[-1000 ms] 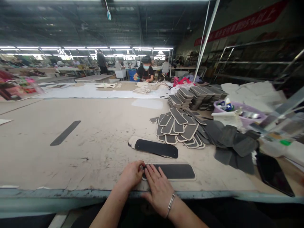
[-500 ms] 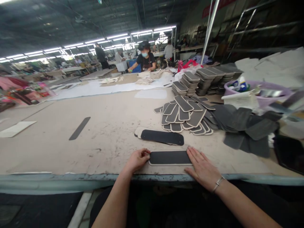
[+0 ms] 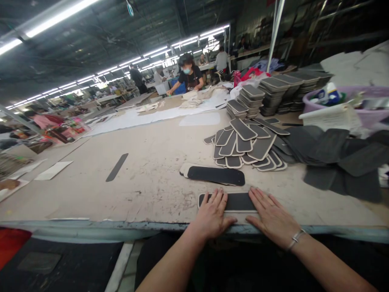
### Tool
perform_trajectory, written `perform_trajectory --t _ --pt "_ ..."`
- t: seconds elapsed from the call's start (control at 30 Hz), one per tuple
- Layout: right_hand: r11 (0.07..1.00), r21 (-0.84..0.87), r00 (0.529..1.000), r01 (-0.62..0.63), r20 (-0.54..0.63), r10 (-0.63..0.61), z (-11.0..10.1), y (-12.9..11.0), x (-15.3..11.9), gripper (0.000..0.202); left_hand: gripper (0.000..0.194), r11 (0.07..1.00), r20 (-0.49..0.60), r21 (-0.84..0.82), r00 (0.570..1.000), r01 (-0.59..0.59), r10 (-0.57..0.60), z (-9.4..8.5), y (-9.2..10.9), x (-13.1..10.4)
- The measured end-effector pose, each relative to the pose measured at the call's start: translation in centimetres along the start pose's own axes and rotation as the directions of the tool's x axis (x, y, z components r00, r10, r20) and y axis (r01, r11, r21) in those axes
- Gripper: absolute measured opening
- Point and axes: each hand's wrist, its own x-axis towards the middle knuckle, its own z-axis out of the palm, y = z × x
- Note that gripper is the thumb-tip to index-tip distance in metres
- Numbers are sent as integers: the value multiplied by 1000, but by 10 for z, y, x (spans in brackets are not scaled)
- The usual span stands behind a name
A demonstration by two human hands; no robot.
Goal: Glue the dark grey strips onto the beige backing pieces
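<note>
A dark rectangular piece with a pale rim lies flat near the table's front edge. My left hand rests on its left part, fingers stretched out and thumb spread to the right. On its right end lies my right hand, also flat, with a bracelet at the wrist. Just beyond my hands is a small stack of rounded strips, topped by a black one. A loose heap of pale-rimmed dark pieces spreads behind that, to the right.
Neat stacks stand behind the heap, beside a purple basket. Dark sheets lie at the right. A grey strip is at the left. Across the table a masked person works; another hand shows at far left.
My left hand has gone from pinching the piece's left end to lying flat on top of it. My right hand stays on the right end. The view has shifted and tilted.
</note>
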Motion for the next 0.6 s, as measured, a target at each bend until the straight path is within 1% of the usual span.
perform_trajectory --t 0.1,0.17,0.2,0.33,0.43,0.5,0.6 --pt "1000 27 1000 -16 23 16 -2 0 1 73 70 997 37 20 996 77 -78 -1 -28 -15" --pt "998 50 999 -31 38 30 -4 -1 1 72 71 993 33 37 993 115 -116 -1 -40 -22" --pt "997 61 998 -39 50 36 -5 -1 1 71 72 991 24 46 992 124 -125 0 -43 -23" --pt "991 120 989 -63 138 47 -15 4 7 60 72 989 -11 51 990 138 -137 6 -42 -22" --pt "979 158 977 -132 190 102 -29 13 16 55 73 990 -13 25 990 140 -139 7 -40 -21" --pt "966 177 963 -191 226 149 -39 18 24 62 73 990 -15 4 990 139 -139 7 -41 -21" --pt "943 192 922 -272 333 198 -51 20 38 76 74 990 -13 -20 990 140 -141 6 -44 -22"
